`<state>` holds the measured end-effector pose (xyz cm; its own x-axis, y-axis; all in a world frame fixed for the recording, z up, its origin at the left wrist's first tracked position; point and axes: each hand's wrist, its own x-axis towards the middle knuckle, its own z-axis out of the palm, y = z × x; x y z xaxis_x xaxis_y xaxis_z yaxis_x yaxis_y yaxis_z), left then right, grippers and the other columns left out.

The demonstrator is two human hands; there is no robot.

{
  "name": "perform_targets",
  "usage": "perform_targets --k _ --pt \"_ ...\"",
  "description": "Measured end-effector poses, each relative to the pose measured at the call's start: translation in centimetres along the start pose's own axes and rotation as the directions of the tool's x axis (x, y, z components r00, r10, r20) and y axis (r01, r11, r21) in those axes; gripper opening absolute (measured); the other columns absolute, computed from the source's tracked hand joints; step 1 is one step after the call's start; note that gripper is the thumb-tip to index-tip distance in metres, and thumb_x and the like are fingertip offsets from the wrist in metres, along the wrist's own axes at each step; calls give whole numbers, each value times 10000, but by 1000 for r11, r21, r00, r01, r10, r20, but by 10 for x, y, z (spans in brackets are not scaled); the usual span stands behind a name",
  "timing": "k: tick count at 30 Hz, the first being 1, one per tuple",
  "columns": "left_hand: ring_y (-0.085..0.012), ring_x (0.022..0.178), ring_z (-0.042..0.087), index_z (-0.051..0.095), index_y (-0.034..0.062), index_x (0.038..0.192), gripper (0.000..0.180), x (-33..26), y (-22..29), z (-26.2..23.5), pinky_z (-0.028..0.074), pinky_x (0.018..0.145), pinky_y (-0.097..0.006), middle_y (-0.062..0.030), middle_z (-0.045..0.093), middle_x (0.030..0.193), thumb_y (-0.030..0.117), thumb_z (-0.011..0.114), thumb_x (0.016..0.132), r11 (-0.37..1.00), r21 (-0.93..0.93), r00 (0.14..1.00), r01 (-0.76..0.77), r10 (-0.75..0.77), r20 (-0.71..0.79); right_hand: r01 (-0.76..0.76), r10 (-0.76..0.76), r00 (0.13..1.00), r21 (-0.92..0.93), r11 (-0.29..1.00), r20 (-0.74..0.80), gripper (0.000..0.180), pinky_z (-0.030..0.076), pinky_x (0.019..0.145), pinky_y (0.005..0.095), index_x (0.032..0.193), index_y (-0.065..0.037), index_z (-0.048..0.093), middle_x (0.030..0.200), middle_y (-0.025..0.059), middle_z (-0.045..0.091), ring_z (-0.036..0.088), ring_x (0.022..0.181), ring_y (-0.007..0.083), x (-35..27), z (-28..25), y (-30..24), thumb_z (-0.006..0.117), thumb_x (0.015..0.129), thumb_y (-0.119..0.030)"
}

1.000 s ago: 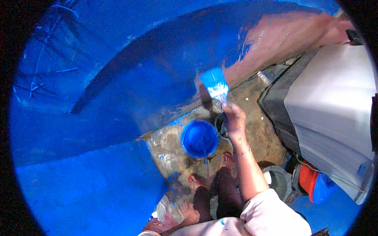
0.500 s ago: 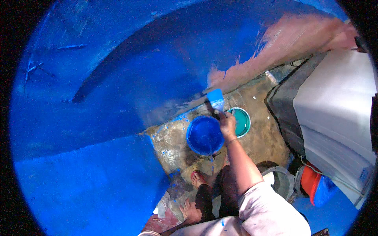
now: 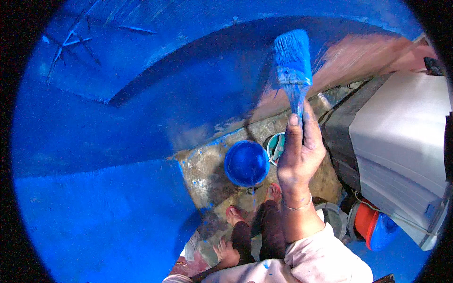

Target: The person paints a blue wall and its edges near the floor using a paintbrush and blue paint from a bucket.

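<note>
Spreading widest, the blue-painted wall [image 3: 198, 89] lies beyond the blue bucket [image 3: 246, 163]. A smaller teal tub [image 3: 274, 146] stands just right of that bucket. Up and right of the bucket in view is the wide paintbrush [image 3: 293, 61], bristles upward, its handle [image 3: 296, 100] clamped between thumb and fingers of the right hand [image 3: 302, 155]. It should feel light, stiff in the handle and soft in the bristles; wet paint could make it slippery, so the handle seems the best hold. On the person's side of the bucket, the smaller-looking left hand [image 3: 226, 252] has fingers apart, apparently holding nothing.
</note>
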<state>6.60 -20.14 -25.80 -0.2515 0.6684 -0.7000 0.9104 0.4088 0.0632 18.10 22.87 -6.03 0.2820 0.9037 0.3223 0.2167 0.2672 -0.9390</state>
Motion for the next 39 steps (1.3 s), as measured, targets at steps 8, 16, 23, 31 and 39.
perform_targets --k 8,16,23,31,39 --pt "-330 1255 406 535 62 1150 456 5 -3 -3 146 1096 -553 -162 321 1394 228 595 729 999 -40 1000 5 -5 16 367 -160 922 -663 652 352 559 473 599 413 1373 -120 444 832 175 552 562 676 339 -27 29 96 600 837 -108" --pt "-332 1295 366 524 75 1168 476 -1 -11 -1 144 1090 -561 -157 304 1404 236 603 726 994 -71 992 79 -71 103 333 -274 940 -377 864 203 448 441 583 379 1251 -54 571 838 180 595 526 647 294 -28 13 35 611 807 -13" --pt "-355 1291 367 538 73 1146 458 6 -8 -8 140 1094 -561 -161 321 1394 234 607 723 996 -72 993 49 -41 111 441 -344 896 -467 767 280 562 456 549 401 1329 -190 505 782 117 513 532 645 302 -14 71 94 650 794 -97" --pt "-355 1257 394 543 72 1139 454 -6 -9 -5 155 1089 -562 -167 352 1376 232 613 720 994 -81 996 73 -68 58 343 -286 932 -288 894 223 439 448 553 392 1236 -95 582 726 108 530 528 619 282 -53 41 44 626 803 -40" --pt "-349 1274 380 535 75 1130 445 -5 -9 -11 151 1093 -566 -166 370 1368 229 609 720 996 -71 997 55 -51 64 427 -277 880 -387 818 385 424 450 533 425 1188 -175 602 794 115 536 551 657 305 -51 85 80 620 769 -115"
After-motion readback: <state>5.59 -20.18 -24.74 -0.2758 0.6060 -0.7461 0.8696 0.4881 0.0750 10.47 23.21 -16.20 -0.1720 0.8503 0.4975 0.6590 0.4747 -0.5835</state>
